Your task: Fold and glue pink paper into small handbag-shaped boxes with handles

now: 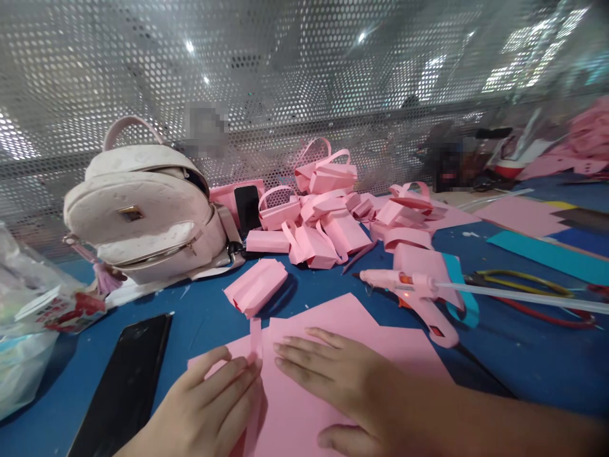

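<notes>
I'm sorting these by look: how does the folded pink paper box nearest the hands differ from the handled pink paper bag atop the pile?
The folded pink paper box shows no handle, while the handled pink paper bag has a looped strip arching over it. The box lies on the blue table, apart from the pile of pink paper pieces; the bag sits on top of it. Both are folded pink paper.

A pale backpack (pixel 143 216) with a tassel (pixel 107 278) sits on the blue counter (pixel 190 304) before a perforated metal panel (pixel 266 82). Beside it stands a small phone (pixel 247 211); a larger black phone (pixel 124 381) lies near a plastic bag (pixel 23 362).
</notes>
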The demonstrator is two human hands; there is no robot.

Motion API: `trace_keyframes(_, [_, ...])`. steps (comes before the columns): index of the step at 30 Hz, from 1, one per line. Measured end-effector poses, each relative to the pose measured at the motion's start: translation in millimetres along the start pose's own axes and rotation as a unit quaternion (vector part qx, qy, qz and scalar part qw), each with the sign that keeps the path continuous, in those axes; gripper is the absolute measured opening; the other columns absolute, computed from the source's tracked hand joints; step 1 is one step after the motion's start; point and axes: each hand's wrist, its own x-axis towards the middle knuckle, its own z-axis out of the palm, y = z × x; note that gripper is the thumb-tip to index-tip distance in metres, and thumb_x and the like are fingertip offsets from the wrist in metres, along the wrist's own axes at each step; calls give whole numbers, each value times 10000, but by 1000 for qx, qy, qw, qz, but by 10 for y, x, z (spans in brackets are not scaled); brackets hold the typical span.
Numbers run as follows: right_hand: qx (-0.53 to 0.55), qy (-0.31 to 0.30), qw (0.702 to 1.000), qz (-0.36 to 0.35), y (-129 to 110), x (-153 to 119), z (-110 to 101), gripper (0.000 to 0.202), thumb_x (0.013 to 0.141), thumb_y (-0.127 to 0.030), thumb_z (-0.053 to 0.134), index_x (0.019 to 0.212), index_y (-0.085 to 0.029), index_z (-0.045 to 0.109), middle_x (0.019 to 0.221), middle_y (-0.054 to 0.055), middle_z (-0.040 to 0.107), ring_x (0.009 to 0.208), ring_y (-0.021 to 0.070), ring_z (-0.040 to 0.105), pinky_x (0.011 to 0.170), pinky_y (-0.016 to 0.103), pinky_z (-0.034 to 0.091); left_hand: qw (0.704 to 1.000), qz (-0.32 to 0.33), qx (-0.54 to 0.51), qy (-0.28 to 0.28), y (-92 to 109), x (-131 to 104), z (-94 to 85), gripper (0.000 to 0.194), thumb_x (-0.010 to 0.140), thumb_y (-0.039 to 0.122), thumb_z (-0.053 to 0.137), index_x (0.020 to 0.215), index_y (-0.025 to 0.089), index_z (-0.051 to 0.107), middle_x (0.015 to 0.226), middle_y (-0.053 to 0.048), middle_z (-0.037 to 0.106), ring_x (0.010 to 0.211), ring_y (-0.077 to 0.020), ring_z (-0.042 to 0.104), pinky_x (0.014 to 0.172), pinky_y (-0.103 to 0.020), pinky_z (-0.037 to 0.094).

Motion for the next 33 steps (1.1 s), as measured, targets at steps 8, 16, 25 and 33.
trace_keyframes(8, [3,17,1000,-13,10,-1,15,846,851,-281,705,1575,-197,276,1623,100,269,1508,251,227,1251,446,124,999,6,28,24,38,238,-157,376,997,36,348,959,119,713,913,-55,801,891,-161,716,1218,-403,238])
trace_keyframes(16, [13,34,999,-31,40,-35,39,793,903,-319,644,1583,-206,251,1626,102,253,1507,278,226,1255,457,137,999,18,34,5,28,265,-222,407,999,24,335,953,103,731,970,-62,794,930,-160,728,1242,-411,185])
trace_keyframes(25, [-5,1,999,-38,80,-24,-2,740,948,-382,603,1572,-161,272,1622,113,255,1518,247,194,1252,463,105,1000,21,7,23,86,214,-264,456,1016,17,294,939,112,734,974,-72,792,966,-158,710,1208,-399,244])
trace_keyframes(33, [-14,-3,999,-36,104,-27,22,766,933,-368,618,1577,-162,259,1631,101,234,1520,248,192,1252,463,106,1000,2,26,14,166,190,-199,448,995,1,285,955,100,720,968,-90,800,893,-161,740,1220,-390,214])
